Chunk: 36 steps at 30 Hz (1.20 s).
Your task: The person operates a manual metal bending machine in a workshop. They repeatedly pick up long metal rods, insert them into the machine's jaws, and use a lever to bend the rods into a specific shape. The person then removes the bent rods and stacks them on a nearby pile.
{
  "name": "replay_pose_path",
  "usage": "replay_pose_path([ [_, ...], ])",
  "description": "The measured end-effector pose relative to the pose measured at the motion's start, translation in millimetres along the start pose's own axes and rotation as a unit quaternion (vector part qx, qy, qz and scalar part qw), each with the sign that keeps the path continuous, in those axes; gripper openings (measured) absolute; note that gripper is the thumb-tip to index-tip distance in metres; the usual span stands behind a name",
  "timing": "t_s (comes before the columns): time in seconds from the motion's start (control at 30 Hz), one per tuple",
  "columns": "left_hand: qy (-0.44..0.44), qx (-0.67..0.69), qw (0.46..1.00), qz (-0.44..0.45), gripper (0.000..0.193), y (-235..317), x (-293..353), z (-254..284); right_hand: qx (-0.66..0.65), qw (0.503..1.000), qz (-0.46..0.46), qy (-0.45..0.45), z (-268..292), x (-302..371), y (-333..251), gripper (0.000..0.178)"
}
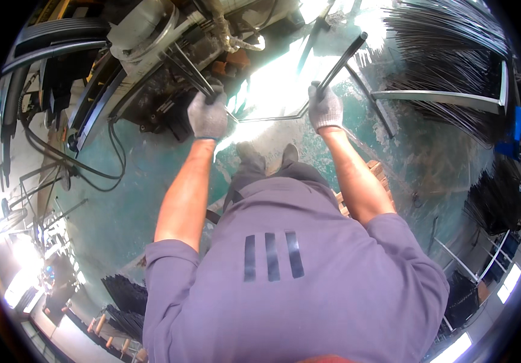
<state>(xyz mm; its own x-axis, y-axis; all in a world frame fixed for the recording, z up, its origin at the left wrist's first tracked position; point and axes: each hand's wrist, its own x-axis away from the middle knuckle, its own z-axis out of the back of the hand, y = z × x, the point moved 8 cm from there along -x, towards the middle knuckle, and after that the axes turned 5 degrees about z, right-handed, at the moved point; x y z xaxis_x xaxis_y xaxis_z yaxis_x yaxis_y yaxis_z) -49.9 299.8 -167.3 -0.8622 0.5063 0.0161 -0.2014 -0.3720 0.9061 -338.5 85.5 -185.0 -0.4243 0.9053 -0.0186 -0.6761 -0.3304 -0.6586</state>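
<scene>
Both of my hands wear pale grey knitted gloves. My left hand (208, 118) is closed around one side of a bent dark metal rod frame (269, 120). Around the other side, my right hand (325, 110) is closed too. Between the hands the frame dips to a thin crosspiece, which lies nearer to me. Its side arms run away from me, the right one slanting up and right past the glove, the left one up and left toward a machine. Whether each fist holds one rod or more, I cannot tell.
A machine with a round pale housing (145, 30) stands far left, with black cables (112, 160) below it. Far right, many thin black rods (442, 42) lie on a metal rack (436, 95). A wooden pallet (380, 178) is by my right forearm, over worn green floor (145, 181).
</scene>
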Motion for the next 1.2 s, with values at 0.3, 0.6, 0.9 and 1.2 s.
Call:
replay_pose_path([
  [0.3, 0.019, -0.068, 0.981, 0.18, 0.011, -110, 80, -56, -0.015, 0.989, -0.057, -0.135, -117, 44, 130, 0.038],
  [0.6, 0.004, -0.099, 0.967, 0.233, 0.017, -169, 132, -81, -0.029, 0.987, -0.06, -0.143, -134, 100, 165, 0.038],
  [0.9, -0.042, -0.17, 0.966, 0.19, 0.025, -171, 166, -56, -0.038, 0.98, -0.042, -0.189, -70, 126, 126, 0.035],
  [1.2, -0.057, -0.185, 0.976, 0.096, 0.023, -145, 184, -46, -0.037, 0.951, 0.052, -0.302, -57, 125, 131, 0.033],
])
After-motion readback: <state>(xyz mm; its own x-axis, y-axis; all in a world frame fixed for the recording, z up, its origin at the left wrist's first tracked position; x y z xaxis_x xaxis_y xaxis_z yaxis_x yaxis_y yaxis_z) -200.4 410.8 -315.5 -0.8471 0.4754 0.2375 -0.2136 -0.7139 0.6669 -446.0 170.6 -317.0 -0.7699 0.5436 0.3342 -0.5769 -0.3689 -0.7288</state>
